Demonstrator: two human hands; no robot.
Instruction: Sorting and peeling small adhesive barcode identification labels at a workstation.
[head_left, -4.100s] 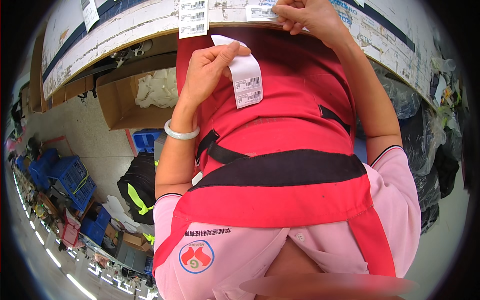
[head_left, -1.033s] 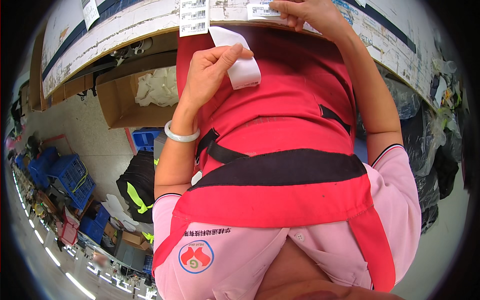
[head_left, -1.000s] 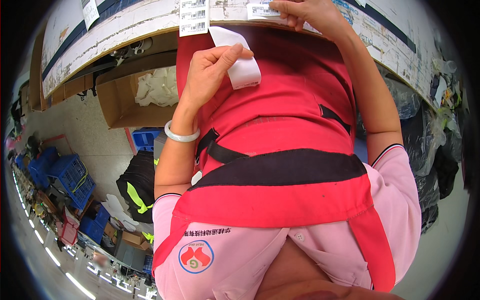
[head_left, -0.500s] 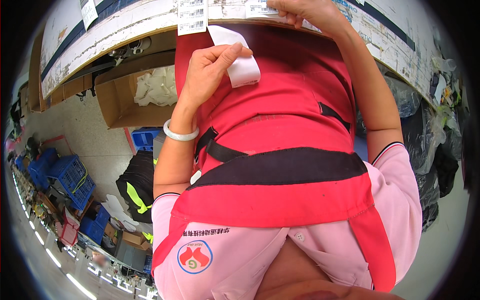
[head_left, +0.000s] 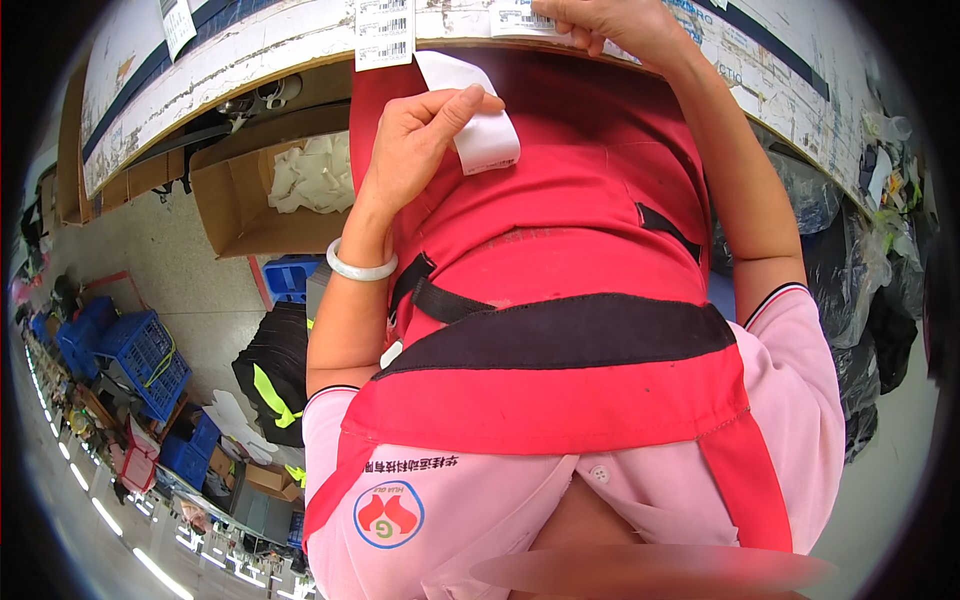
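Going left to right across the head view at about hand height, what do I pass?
Blue crates → open cardboard box holding white material → left hand → curled white label strip it holds → right hand on the table edge → dark bags.

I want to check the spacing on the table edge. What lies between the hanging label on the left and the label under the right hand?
In the head view, between the hanging label and the label under the right hand lies bare worn table edge; the left hand's white strip curls just below.
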